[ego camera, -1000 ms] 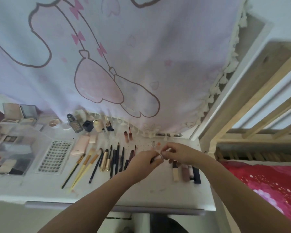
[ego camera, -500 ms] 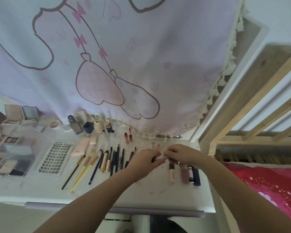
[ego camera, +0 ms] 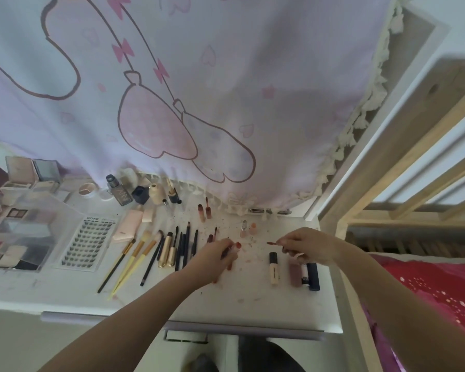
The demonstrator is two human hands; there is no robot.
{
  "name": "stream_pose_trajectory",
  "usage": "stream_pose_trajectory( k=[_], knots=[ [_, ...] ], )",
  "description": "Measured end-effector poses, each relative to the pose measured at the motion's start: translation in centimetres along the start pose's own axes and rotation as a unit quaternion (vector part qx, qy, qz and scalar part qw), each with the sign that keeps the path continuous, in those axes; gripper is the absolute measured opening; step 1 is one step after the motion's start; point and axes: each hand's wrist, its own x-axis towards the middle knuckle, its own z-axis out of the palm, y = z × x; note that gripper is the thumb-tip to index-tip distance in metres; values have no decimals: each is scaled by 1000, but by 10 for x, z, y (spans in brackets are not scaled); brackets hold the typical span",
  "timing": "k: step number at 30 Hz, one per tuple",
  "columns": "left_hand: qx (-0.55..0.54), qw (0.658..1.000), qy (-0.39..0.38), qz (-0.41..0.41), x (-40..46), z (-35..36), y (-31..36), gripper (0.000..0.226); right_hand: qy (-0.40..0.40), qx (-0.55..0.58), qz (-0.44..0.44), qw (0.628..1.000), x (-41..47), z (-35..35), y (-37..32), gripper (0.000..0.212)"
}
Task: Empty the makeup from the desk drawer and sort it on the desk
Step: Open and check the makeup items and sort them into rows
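I see the left hand [ego camera: 215,257] closed around a lip-gloss tube [ego camera: 235,248], its red open mouth showing just past the fingertips, above the middle of the white desk [ego camera: 253,302]. The right hand [ego camera: 306,244] pinches the cap with the applicator wand [ego camera: 273,243], whose reddish tip points left toward the tube; the two pieces are apart. Beneath the right hand, near the desk's right edge, lie a pale concealer tube [ego camera: 273,268], a mauve tube [ego camera: 294,273] and a dark navy tube [ego camera: 313,276], side by side. Just left of the left hand a row of dark pencils [ego camera: 184,245], two gold tubes [ego camera: 168,249] and makeup brushes [ego camera: 130,260] crowds close, some ends hidden by the fingers. Farther left lie a false-lash card [ego camera: 85,244] and a clear organizer box [ego camera: 24,237] with palettes. Small bottles [ego camera: 140,193] stand along the back edge, under the hem of a pink curtain [ego camera: 199,89].
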Motion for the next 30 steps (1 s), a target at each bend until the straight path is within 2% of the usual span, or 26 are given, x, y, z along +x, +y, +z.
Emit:
stream_pose_trajectory(
  k=[3,5,7,10,13,18,26,30],
  knots=[
    [-28,999,-4,-15,2,13,3,24,-43,89,-7,995,8,10,13,18],
    [-40,998,21,-32,6,20,3,26,-27,112,-23,993,16,19,19,22],
    [-30,997,61,-41,12,27,2,31,32,56,-56,996,24,28,23,23],
    [-3,992,115,-48,22,34,1,29,98,-107,-107,984,37,39,27,18],
    [45,987,145,-53,31,38,0,24,133,-158,-116,972,54,48,34,20],
    [98,980,163,-62,40,43,-2,24,220,-275,-180,919,74,54,45,25],
    [138,976,149,-77,39,50,-8,29,237,-404,-192,863,86,64,46,24],
    [144,977,131,-82,40,48,-8,31,243,-429,-182,851,91,69,45,40]
  ],
)
